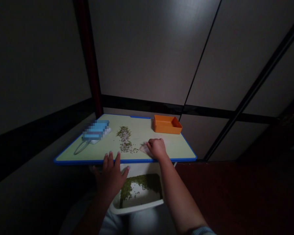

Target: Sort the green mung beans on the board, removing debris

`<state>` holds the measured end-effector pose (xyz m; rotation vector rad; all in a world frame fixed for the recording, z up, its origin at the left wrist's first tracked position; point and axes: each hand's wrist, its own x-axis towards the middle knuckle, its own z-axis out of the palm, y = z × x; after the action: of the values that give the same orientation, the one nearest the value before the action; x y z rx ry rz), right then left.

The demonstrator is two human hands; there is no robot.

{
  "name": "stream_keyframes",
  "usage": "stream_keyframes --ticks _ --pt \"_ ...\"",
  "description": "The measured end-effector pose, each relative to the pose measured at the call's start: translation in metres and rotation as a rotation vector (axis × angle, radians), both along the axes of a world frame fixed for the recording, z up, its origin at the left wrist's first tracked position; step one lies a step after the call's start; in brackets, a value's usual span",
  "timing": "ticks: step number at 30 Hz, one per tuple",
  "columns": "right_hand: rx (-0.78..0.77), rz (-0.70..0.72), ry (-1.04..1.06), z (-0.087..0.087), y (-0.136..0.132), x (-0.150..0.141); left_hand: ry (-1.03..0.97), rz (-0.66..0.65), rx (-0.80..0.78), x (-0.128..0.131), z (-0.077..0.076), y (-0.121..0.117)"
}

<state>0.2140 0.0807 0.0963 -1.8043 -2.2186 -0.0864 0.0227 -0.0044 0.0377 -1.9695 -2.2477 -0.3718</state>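
A pale green table [100, 151] with a blue rim carries a scatter of small green beans and grit [124, 138] in its middle. My right hand [157, 147] rests on the table just right of the scatter, fingers curled over a small pale scrap or card [144, 149]. My left hand [112, 173] sits at the table's near edge with fingers stretched out, fingertips touching the rim, above a white tub [137, 204] that holds green beans below the table edge.
An orange open box [167, 124] stands at the table's far right corner. A blurred blue-and-white object [96, 131] with a looped cord lies at the left. Grey wall panels rise behind; dark red floor lies to the right.
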Motion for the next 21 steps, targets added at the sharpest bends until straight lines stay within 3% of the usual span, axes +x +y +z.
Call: stream_keyframes --ticks 3,8,21 --pt "-0.002 0.086 -0.011 0.000 -0.002 -0.003 0.004 0.000 0.010 0.000 0.000 0.000" --pt "0.005 0.085 -0.037 0.000 -0.004 -0.009 0.006 -0.012 0.010 0.000 -0.001 0.000" --pt "-0.053 -0.122 -0.020 0.003 0.000 -0.005 -0.007 -0.001 0.002 0.000 0.001 0.000"
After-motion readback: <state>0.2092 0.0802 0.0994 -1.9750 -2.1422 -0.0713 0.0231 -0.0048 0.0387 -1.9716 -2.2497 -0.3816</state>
